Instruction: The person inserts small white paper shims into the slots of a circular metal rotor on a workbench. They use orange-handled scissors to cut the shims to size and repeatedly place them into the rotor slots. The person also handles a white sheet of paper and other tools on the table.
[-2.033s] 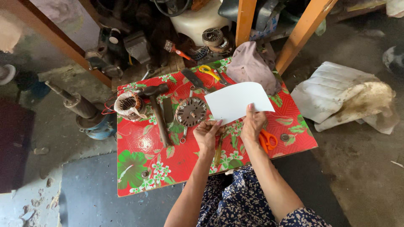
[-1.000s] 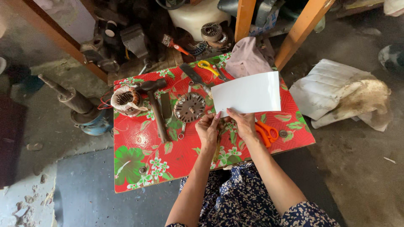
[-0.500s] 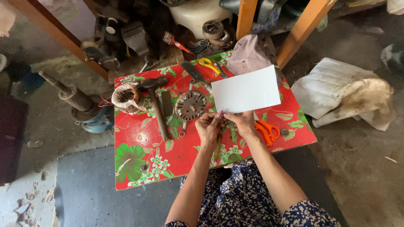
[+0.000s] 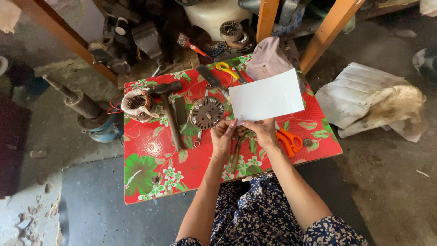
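Note:
Both my hands hold a white rectangular sheet [image 4: 266, 96] by its lower edge, above a small table covered with a red flowered cloth [image 4: 150, 177]. My left hand [image 4: 224, 134] pinches the sheet's lower left part. My right hand [image 4: 260, 130] pinches the lower edge just beside it. Under the sheet's left end lies a round metal motor plate [image 4: 206, 112]. Orange-handled scissors [image 4: 287, 140] lie on the cloth just right of my right hand.
A hammer [image 4: 167, 111] and a motor stator with copper windings [image 4: 136, 104] lie on the table's left part. Yellow-handled scissors [image 4: 228, 70] and a pinkish cloth [image 4: 269, 58] sit at the far edge. Orange wooden legs [image 4: 327, 32] rise behind. A crumpled sack [image 4: 373, 102] lies right.
The sheet, earlier held tilted, has been turned level, and my hands have come close together at its lower edge. The view has shifted slightly.

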